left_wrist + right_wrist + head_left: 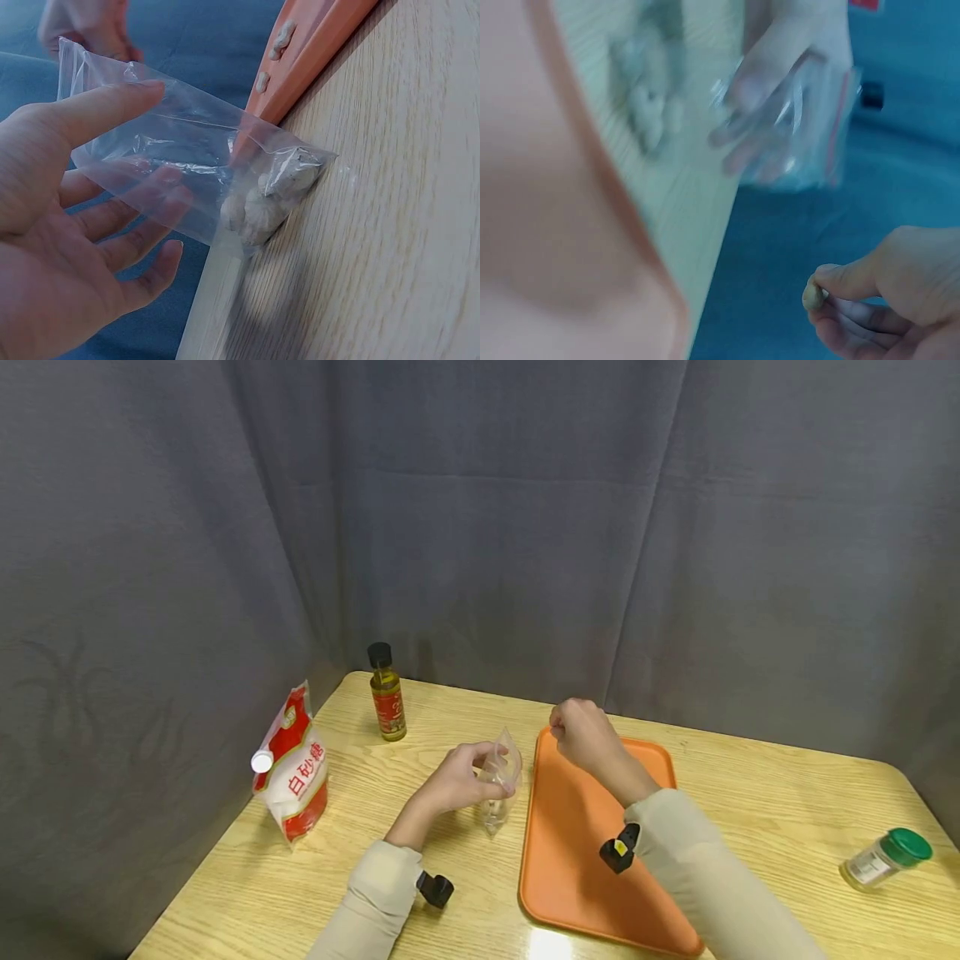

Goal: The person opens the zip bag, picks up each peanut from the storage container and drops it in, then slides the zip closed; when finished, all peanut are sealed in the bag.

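Note:
My left hand [459, 781] holds a clear zip bag [496, 806] upright on the table, thumb on one side and fingers on the other. Several unshelled peanuts [274, 199] lie in the bag's bottom corner. Above the far left end of the orange tray [573, 835] is my right hand [587, 737], which pinches a peanut [814, 295] between thumb and fingers, as the right wrist view shows. Beside the bag, two more peanuts [282, 39] lie on the tray in the left wrist view.
At the left stands a red and white sugar bag [300, 781] with a white cap. An oil bottle [387, 697] with a black cap is at the back left. A green-lidded jar [877, 862] leans on the far right of the table. Grey curtain surrounds the table.

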The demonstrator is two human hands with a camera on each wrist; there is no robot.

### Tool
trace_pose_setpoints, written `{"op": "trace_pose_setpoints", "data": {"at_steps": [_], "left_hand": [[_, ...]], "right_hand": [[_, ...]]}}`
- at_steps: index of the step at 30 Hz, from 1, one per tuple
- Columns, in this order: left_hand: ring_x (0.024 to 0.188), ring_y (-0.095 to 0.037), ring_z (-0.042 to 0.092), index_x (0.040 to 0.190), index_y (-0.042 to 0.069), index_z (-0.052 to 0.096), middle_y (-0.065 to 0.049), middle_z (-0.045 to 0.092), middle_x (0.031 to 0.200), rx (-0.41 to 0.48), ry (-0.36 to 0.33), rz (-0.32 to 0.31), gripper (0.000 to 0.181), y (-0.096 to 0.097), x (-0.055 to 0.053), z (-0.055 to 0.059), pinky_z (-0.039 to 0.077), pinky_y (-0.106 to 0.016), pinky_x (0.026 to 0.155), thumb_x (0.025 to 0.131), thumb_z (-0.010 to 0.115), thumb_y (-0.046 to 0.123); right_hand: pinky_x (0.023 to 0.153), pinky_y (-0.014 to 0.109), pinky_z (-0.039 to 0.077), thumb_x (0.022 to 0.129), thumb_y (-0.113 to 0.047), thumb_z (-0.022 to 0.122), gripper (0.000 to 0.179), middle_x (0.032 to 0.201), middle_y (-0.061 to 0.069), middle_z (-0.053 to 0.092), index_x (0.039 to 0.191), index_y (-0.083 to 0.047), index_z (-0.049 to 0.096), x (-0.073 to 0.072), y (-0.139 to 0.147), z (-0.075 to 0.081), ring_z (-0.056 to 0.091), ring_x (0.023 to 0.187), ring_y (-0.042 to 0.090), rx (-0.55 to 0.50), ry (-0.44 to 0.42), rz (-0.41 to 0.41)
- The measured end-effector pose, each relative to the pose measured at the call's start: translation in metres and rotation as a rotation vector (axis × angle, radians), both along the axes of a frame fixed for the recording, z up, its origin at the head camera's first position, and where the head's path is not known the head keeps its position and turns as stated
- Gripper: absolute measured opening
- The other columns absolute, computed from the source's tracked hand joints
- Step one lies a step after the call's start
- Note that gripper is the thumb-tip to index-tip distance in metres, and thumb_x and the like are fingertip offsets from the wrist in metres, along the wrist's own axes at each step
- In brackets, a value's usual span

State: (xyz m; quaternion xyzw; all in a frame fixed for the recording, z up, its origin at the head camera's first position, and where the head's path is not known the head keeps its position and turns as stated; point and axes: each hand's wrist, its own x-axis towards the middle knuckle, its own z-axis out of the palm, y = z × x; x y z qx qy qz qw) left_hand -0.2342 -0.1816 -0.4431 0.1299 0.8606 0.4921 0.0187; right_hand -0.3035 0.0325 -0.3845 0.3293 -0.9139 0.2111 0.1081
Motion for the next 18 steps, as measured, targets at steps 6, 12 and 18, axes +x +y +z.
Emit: {"op": "trace_pose_setpoints", "data": {"at_steps": [6, 12, 18], "left_hand": [[0.110, -0.027, 0.059, 0.129, 0.005, 0.063, -0.007, 0.065, 0.122, 0.003, 0.017, -0.015, 0.055, -0.001, -0.001, -0.001, 0.050, -0.042, 0.088, 0.078, 0.081, 0.017], [0.106, -0.025, 0.060, 0.122, 0.005, 0.066, -0.004, 0.066, 0.115, 0.010, 0.032, -0.025, 0.048, -0.002, -0.001, -0.002, 0.050, -0.041, 0.086, 0.079, 0.082, 0.019], [0.101, -0.020, 0.059, 0.110, 0.011, 0.068, 0.003, 0.066, 0.102, 0.014, 0.028, -0.029, 0.034, -0.002, -0.003, -0.002, 0.050, -0.036, 0.081, 0.079, 0.081, 0.016]], "right_hand": [[0.062, 0.035, 0.051, 0.080, 0.015, 0.065, 0.016, 0.078, 0.010, 0.067, 0.079, 0.001, 0.072, 0.021, -0.021, 0.015, 0.057, 0.067, 0.021, -0.055, 0.043, 0.096], [0.065, 0.035, 0.054, 0.082, 0.011, 0.067, 0.012, 0.083, 0.009, 0.071, 0.083, 0.002, 0.074, 0.035, -0.036, 0.023, 0.063, 0.070, 0.019, -0.108, -0.004, 0.159], [0.065, 0.034, 0.055, 0.084, 0.010, 0.067, 0.014, 0.082, 0.006, 0.072, 0.082, -0.001, 0.076, 0.040, -0.042, 0.021, 0.067, 0.072, 0.019, -0.130, -0.059, 0.169]]}}
